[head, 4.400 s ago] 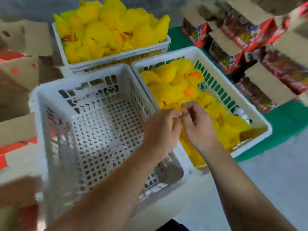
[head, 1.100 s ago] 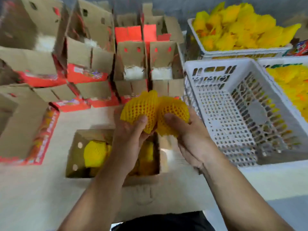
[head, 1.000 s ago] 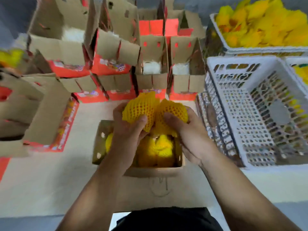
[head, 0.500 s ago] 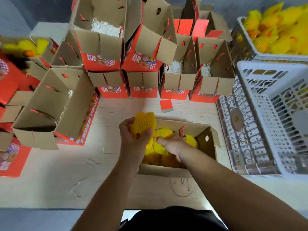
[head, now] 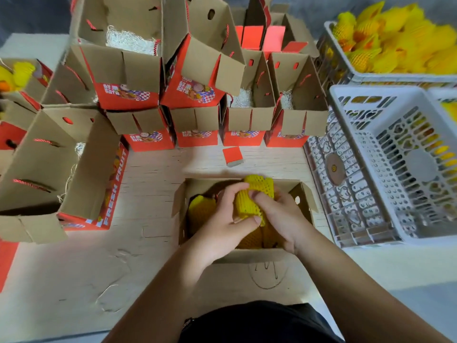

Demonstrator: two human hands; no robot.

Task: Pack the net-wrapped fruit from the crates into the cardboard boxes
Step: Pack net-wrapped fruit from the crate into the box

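Hands (head: pixel 257 214) press fruit (head: pixel 252 201) into box (head: pixel 305 196).

Pale wood-grain work surface (head: pixel 158 169) fills the middle and lower frame, scuffed at lower left. Dark grey-blue wall (head: pixel 32 13) across the upper left. Light is soft and even, brightest along the right edge.

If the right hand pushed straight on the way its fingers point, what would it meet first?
The right hand already grips the net-wrapped fruit with the left hand. Beyond the fruit, probably the far wall of the open box; depth is unclear.
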